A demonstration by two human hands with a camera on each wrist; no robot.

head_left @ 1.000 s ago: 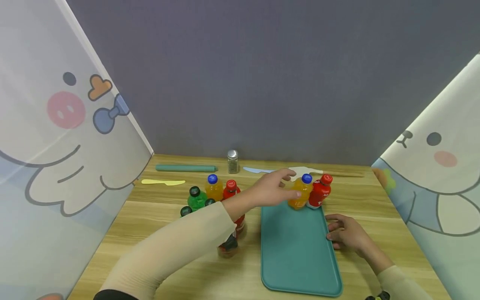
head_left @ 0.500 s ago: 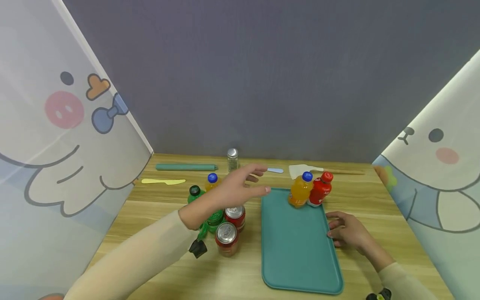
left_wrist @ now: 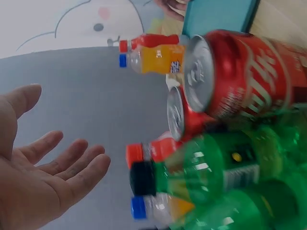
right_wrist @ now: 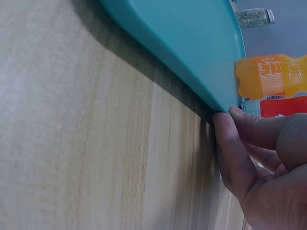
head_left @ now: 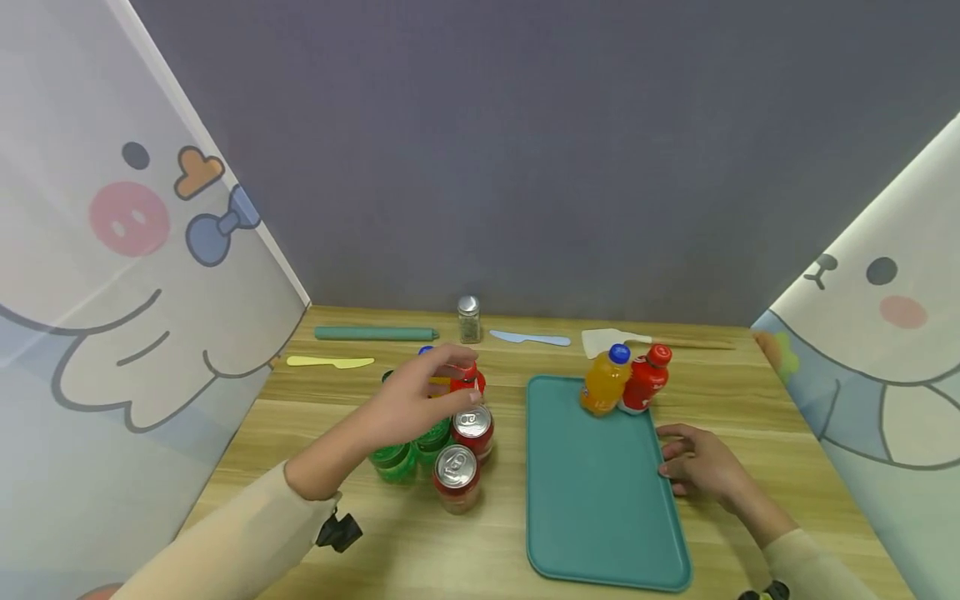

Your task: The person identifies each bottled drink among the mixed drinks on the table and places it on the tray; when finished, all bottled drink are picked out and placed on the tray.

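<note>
Where hands hover, glossy round bottles

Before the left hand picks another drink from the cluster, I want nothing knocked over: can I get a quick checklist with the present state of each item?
1. Left hand empty and open, above the cluster: ok.
2. Red-capped bottle nearest its fingers stands upright: ok.
3. Two red cans stand close against the green bottles, little room for fingers: not ok.
4. Right hand rests on the edge of the teal tray, steadying it: ok.
5. Orange bottle and red bottle upright at the tray's far end, bare tray in front: ok.
6. Caps tight: cannot tell.
</note>
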